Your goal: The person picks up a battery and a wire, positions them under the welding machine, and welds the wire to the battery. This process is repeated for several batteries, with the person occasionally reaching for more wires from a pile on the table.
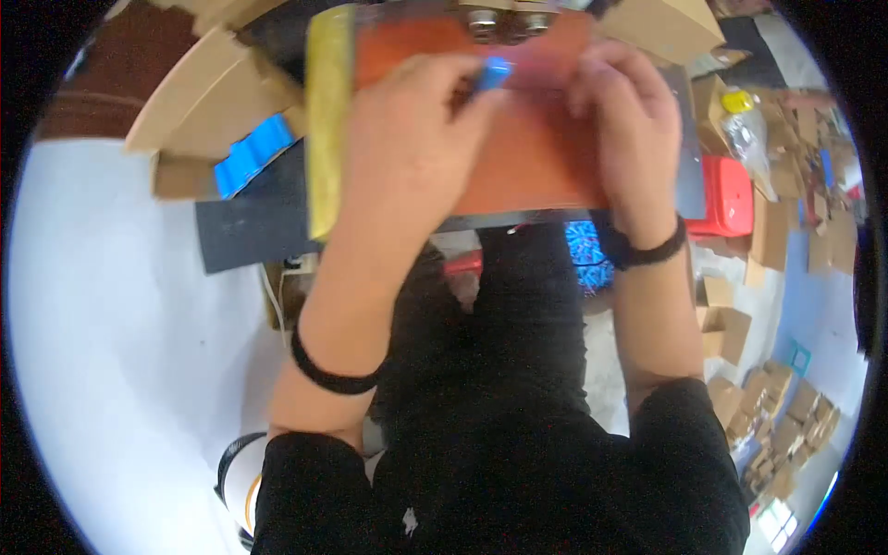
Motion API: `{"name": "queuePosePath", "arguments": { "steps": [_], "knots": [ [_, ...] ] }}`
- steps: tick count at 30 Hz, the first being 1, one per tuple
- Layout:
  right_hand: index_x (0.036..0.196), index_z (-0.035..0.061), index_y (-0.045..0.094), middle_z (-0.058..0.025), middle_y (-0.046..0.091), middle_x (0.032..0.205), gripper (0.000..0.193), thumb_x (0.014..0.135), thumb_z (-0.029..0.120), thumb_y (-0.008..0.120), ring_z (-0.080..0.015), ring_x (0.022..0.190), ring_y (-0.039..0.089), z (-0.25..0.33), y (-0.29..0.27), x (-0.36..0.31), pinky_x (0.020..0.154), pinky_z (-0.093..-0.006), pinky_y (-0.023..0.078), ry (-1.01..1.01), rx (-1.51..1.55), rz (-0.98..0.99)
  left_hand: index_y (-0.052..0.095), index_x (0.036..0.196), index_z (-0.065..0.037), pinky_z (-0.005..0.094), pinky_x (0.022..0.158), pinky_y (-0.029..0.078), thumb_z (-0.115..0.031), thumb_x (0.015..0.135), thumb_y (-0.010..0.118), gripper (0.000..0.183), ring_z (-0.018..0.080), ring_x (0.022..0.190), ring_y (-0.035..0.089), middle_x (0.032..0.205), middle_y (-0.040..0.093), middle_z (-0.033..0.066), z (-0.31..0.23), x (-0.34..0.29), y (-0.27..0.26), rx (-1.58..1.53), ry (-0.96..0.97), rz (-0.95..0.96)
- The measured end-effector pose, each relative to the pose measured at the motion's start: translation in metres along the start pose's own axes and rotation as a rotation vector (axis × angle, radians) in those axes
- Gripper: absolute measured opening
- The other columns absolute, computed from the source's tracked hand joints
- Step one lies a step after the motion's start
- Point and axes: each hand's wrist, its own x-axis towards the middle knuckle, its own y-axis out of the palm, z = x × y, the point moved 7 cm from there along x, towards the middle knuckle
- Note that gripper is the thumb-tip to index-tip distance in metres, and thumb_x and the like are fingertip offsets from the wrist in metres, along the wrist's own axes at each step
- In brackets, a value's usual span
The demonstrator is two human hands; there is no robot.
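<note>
My left hand (412,153) is closed round a small blue piece (495,72), smooth and rounded at the end that shows between thumb and fingers. The rest of it is hidden in my grip. Opposite it, my right hand (638,125) is curled with thumb and fingertips together. Motion blur keeps me from making out what, if anything, it pinches. Both hands are above an orange-red mat (527,166) on the work table. Two shiny round metal parts (509,25) stand at the mat's far edge.
A yellow strip (329,129) runs along the mat's left side. Farther left, a cardboard box (180,176) holds blue pieces (254,155). Right of the table are a red plastic stool (726,196) and many cartons (777,416). Blue parts (589,254) lie below the table edge.
</note>
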Motion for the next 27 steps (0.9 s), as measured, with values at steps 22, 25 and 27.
{"name": "queuePosePath", "arguments": {
  "steps": [22,25,27],
  "knots": [
    [0.121,0.0030,0.054,-0.0118,0.064,0.081,0.032,0.091,0.014,0.061,-0.0170,0.074,0.061,-0.153,-0.228,-0.204,0.068,-0.0310,0.049,0.377,-0.796,-0.372,0.065,0.115,-0.008,0.0427,0.092,0.039,-0.025,0.091,0.059,0.030,0.0279,0.110,0.056,0.112,0.062,0.0112,0.126,-0.015,-0.092,1.122,0.188,0.424],
    [0.122,0.0011,0.054,-0.0081,0.062,0.108,0.031,0.093,0.009,0.057,-0.0170,0.098,0.059,-0.101,-0.224,-0.202,0.084,-0.0313,0.048,0.326,-0.630,-0.471,0.065,0.116,-0.008,0.0416,0.094,0.039,-0.027,0.094,0.056,0.031,0.0281,0.105,0.059,0.107,0.065,0.0126,0.117,-0.008,-0.092,1.171,0.144,0.407],
    [0.120,0.0021,0.056,-0.0045,0.061,0.104,0.026,0.094,0.008,0.055,-0.0131,0.094,0.058,-0.068,-0.221,-0.190,0.085,-0.0270,0.046,0.135,-0.396,-0.502,0.067,0.111,-0.008,0.0418,0.086,0.042,-0.024,0.093,0.058,0.027,0.0290,0.098,0.060,0.102,0.066,0.0115,0.119,-0.006,-0.096,1.109,0.257,0.290]
  ]
}}
